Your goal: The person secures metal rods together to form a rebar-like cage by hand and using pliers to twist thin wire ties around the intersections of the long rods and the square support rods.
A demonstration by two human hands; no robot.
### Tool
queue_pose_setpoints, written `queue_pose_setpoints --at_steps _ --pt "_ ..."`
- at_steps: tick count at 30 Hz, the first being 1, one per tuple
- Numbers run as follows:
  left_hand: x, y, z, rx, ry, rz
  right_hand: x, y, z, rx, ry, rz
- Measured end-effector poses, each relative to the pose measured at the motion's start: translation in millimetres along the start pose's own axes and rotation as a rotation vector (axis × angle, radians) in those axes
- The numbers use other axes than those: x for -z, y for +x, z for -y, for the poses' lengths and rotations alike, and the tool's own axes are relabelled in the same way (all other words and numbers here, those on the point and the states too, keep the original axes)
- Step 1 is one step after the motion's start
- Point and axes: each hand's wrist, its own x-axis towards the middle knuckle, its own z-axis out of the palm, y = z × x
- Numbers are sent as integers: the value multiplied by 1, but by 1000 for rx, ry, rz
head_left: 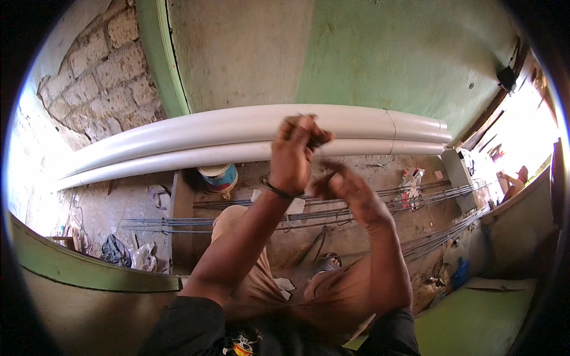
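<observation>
My left hand [294, 151] is raised in front of the white pipes, a dark band round its wrist. Its fingers are curled together, and anything they may hold is too small or blurred to make out. Lower and to the right is my right hand [355, 196], apart from the left, its fingertips smeared by motion. Below both hands, long thin steel rods [320, 215] run across from left to right, with bent wire ties or stirrups along them. Neither hand visibly touches the rods.
Two long white pipes [208, 132] lie along the green and beige wall, bound with wire at the right. A paint bucket [219, 178] stands beneath them. Plastic bags [142, 256] lie at the left; another person's hand [512, 184] shows at far right.
</observation>
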Motion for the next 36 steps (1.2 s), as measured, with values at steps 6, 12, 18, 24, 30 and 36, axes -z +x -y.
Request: queue_pose_setpoints --at_steps 6,12,18,24,30,36 --pt "23 24 -87 -164 -266 -99 34 -6 14 170 -325 65" --pt "-3 -5 -143 -297 -306 242 56 -15 45 420 -765 -210" --pt "-20 20 -157 -110 -411 165 24 -71 64 385 -326 466" --pt "-9 -41 -148 52 -483 385 48 -13 49 537 -410 -477" --pt "8 -17 -173 66 -493 348 -57 -89 7 435 -94 918" --pt "34 -47 -158 64 -366 230 4 -60 52 420 238 210"
